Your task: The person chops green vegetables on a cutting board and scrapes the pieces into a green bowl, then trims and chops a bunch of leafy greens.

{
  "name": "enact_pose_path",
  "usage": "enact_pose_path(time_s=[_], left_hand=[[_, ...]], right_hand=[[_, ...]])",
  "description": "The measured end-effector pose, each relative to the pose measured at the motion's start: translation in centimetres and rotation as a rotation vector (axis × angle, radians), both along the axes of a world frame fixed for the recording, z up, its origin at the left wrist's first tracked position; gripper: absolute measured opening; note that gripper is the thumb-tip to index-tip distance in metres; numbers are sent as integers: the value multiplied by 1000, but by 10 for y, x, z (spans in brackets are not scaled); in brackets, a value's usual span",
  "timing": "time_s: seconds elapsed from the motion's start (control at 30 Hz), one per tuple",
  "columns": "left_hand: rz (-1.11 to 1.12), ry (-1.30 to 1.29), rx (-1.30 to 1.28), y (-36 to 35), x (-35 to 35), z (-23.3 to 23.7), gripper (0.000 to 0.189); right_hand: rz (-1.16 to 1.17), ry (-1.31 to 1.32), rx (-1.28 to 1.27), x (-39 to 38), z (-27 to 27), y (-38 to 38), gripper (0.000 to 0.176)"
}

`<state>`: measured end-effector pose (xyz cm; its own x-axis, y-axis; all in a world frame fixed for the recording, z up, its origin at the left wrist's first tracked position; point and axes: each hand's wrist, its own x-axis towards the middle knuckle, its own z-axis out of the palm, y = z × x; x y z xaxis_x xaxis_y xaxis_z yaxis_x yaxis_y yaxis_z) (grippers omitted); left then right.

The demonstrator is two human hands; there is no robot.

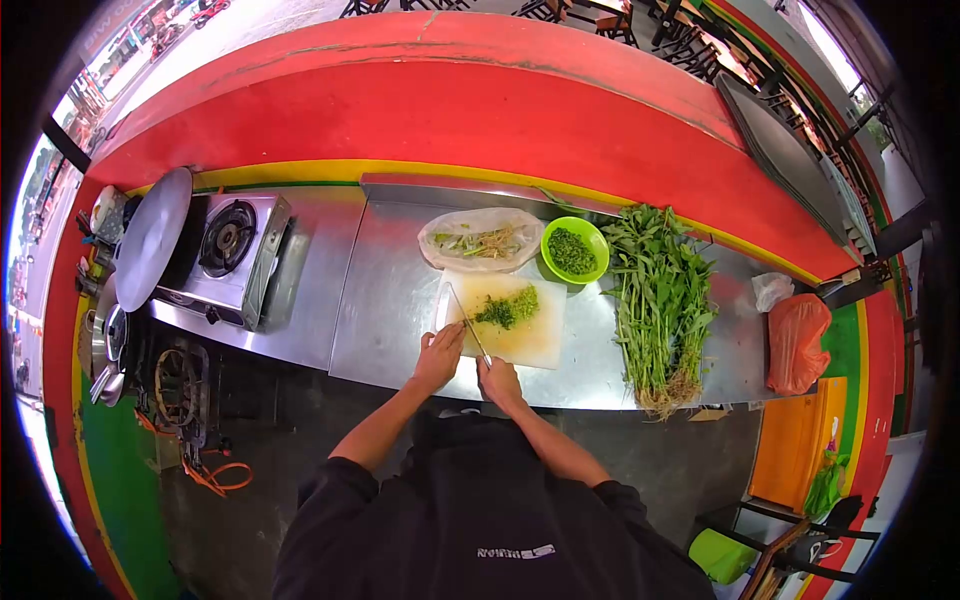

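My right hand (500, 382) is closed round the handle of a knife (468, 320), whose thin blade points away and to the left over the white cutting board (545, 345). Just right of the blade, chopped greens (508, 307) lie in a small pile, darker on the left and paler on the right. On the board's left edge rests my left hand (440, 355), fingers stretched out beside the blade, with nothing visible in them. Behind the board are a clear plastic bag (482, 238) with stem and root scraps and a lime-green bowl (602, 262) of chopped greens.
Large bundles of leafy greens (660, 300) with roots lie right of the board. Farther right sits an orange plastic bag (798, 345). A gas stove (225, 250) stands left, with a big round metal lid (153, 240) beside it. A red wall (430, 115) borders the steel counter (385, 300).
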<state>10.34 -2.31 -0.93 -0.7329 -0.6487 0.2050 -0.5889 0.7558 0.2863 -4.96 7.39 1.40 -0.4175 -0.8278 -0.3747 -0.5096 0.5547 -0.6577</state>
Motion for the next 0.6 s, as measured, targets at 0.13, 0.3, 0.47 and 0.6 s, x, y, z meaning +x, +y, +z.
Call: enact_pose_path(time_s=[0.13,0.3,0.47,0.6], left_hand=[[30,65,42,4,-1,-7,44],[29,60,23,5,0,-7,43],[31,56,67,4,0,2,43],[54,153,175,0,-1,15,38]], right_hand=[[49,80,47,2,-5,5,52],[71,114,8,-1,-4,-5,51],[87,135,-22,0,-4,-25,48],[36,81,-54,-4,-4,-19,47]])
